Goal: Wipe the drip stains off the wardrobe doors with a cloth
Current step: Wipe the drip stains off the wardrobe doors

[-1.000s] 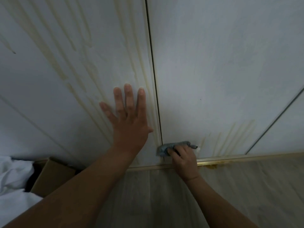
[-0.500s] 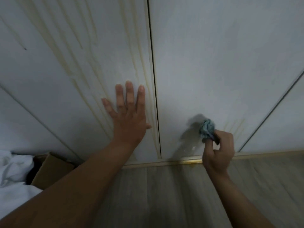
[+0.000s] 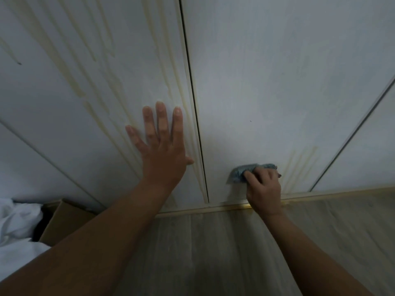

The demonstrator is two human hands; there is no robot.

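Gripping crumpled blue-grey cloth (image 3: 241, 173) in curled fingers of right hand (image 3: 264, 189), low on right white wardrobe door (image 3: 277, 82) | bracing left hand (image 3: 162, 150), fingers spread flat, on left door (image 3: 42, 116) | likely early: yellowish drip streaks (image 3: 299, 165) beside cloth, many across left door.

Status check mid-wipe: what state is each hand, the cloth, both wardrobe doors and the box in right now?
left hand: open, flat against the left door.
right hand: grips the cloth, pressing it on the right door.
cloth: bunched, low on the right door.
left door: shut, streaked with yellowish drip stains.
right door: shut, mostly clean, faint streaks right of the cloth.
cardboard box: open, on the floor at left.
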